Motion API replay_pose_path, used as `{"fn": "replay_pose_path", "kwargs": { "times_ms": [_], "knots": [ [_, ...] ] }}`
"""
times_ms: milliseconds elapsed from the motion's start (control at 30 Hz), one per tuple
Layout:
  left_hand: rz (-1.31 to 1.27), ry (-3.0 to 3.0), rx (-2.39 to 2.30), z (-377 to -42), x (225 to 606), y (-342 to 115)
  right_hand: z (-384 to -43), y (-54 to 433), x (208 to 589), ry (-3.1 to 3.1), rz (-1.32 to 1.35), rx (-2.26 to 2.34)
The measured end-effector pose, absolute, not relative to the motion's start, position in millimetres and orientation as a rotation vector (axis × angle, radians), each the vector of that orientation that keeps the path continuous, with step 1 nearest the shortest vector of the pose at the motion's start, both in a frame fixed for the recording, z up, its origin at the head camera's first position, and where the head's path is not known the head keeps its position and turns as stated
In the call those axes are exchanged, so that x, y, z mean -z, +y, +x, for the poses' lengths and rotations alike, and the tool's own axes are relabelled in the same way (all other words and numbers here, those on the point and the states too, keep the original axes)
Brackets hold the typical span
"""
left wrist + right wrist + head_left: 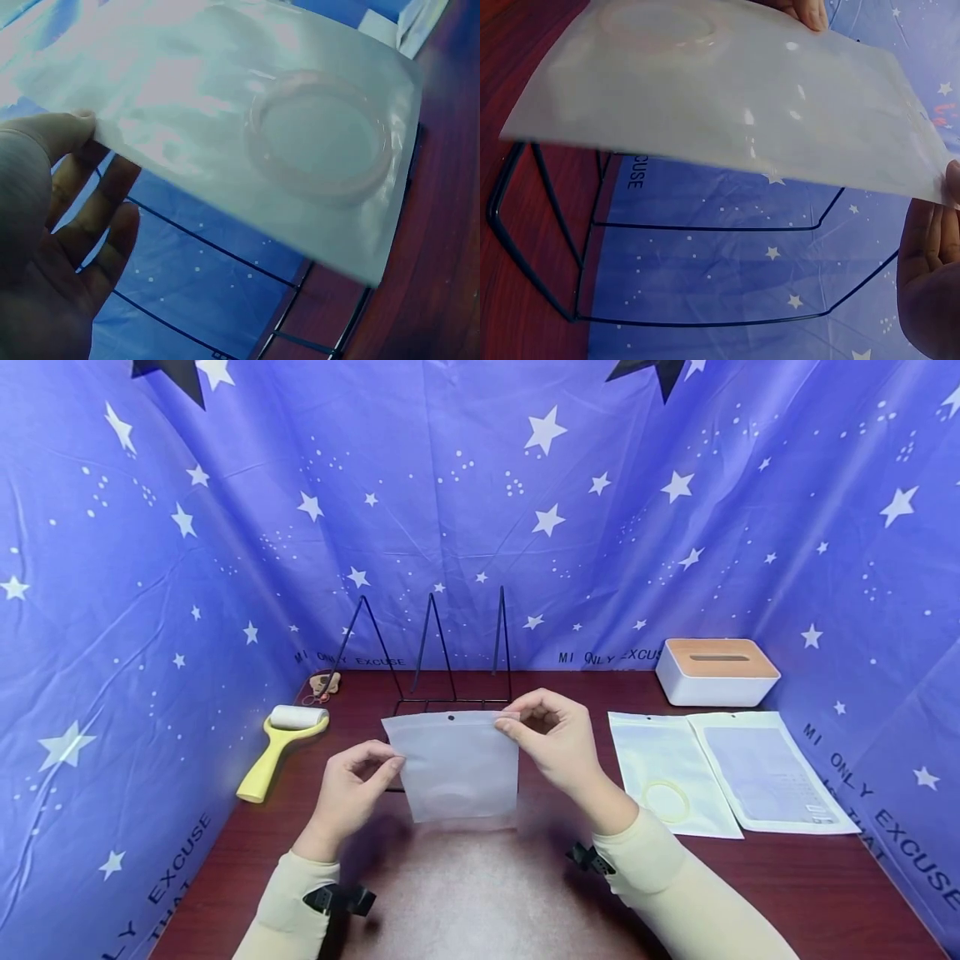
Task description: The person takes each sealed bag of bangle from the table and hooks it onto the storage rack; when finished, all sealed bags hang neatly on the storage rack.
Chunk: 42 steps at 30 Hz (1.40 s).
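The left hand (pixel 340 797) pinched the translucent pouch (pixel 461 764) by its left edge, the right hand (pixel 564 745) by its top right corner. Before the wire rack (pixel 442 644) near the desk's (pixel 480 893) back edge, its holed end pointed up, long axis running down toward the ring (pixel 319 186).

Three pouches (pixel 457 768) in play, two rings (pixel 257 142), two grips, the left grip (pixel 352 793) and right grip (pixel 566 747)! Singles now: one wire rack (pixel 453 699), one roller (pixel 279 747), one tissue box (pixel 717 672), one trinket (pixel 326 683), one counter (pixel 480 893)!
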State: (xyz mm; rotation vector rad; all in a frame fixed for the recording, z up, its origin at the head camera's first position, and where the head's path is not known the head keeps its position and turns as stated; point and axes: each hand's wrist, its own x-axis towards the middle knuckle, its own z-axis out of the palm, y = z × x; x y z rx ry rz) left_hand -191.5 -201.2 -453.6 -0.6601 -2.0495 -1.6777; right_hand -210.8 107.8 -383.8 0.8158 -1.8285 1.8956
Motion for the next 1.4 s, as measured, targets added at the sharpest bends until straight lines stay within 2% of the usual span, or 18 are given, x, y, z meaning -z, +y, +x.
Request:
{"fn": "replay_pose_path", "kwargs": {
  "times_ms": [533,833,1400],
  "knots": [
    [-0.555,-1.997,1.642,-176.5,427.0,-217.0,-210.5,94.2,398.4,-1.975,0.956,-1.899],
    [-0.475,-1.944,1.665,-191.3,446.7,-248.1,-213.0,71.2,395.6,-2.013,0.949,-1.872],
    [-0.428,-1.704,1.843,-194.2,449.3,-277.3,-223.3,29.8,394.1,-2.002,0.942,-1.868]
  ]
}}
